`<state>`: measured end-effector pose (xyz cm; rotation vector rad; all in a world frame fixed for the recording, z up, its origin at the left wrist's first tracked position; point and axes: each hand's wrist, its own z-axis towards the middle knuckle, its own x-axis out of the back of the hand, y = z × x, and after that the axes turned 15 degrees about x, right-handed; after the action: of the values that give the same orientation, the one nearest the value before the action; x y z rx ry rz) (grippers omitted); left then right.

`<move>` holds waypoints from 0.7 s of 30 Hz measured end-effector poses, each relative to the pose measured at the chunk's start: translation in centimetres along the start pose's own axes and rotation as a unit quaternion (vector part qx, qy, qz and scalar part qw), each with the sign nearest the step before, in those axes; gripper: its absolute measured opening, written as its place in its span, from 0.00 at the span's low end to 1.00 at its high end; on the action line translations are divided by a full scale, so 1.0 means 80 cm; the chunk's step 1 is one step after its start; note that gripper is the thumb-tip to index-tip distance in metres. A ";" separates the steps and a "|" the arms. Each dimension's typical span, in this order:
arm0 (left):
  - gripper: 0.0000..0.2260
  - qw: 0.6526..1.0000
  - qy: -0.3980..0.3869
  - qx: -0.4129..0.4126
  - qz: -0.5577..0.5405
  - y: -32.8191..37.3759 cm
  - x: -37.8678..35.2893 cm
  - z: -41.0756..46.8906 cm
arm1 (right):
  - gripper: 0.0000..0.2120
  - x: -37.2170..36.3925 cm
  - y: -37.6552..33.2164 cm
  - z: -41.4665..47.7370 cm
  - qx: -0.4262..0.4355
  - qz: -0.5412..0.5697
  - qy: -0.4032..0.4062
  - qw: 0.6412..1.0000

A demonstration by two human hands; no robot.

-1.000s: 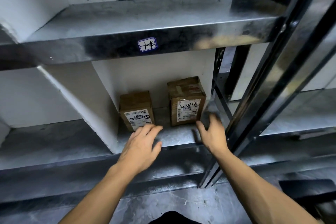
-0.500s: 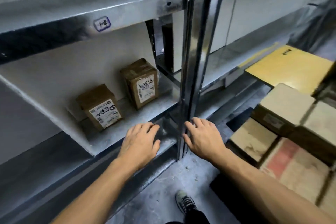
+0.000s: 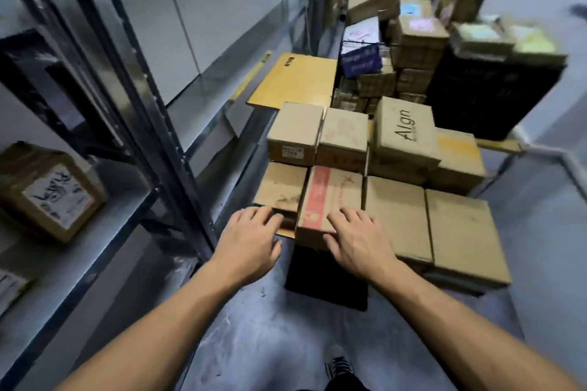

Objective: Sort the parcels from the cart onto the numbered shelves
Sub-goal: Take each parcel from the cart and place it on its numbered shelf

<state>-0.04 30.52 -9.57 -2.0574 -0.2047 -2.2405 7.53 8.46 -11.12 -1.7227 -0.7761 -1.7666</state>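
Reaching toward the red parcel (image 3: 330, 197) at the cart's (image 3: 295, 79) near edge, I set the grips either side for a two-handed lift: left grip (image 3: 249, 240) spread, just beside its left face; right grip (image 3: 359, 240) spread over its near corner. Neither clasps it. The shelf (image 3: 79, 263) stands left.

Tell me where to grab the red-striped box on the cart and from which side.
Take the red-striped box by its near end, from the front: that face is bare, and its left wall stands clear above the lower box. The plain box on its right seems pressed against it, so probably slide it out first.
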 end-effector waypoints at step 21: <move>0.19 0.988 -0.053 -0.142 -0.028 0.408 -0.090 0.058 | 0.20 -0.078 0.289 -0.239 -0.216 0.141 -0.026 0.966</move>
<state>10.33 -1.09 -15.20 -2.3417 0.0560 -2.3094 11.50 -21.37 -16.92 -2.0444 -0.1490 -1.7833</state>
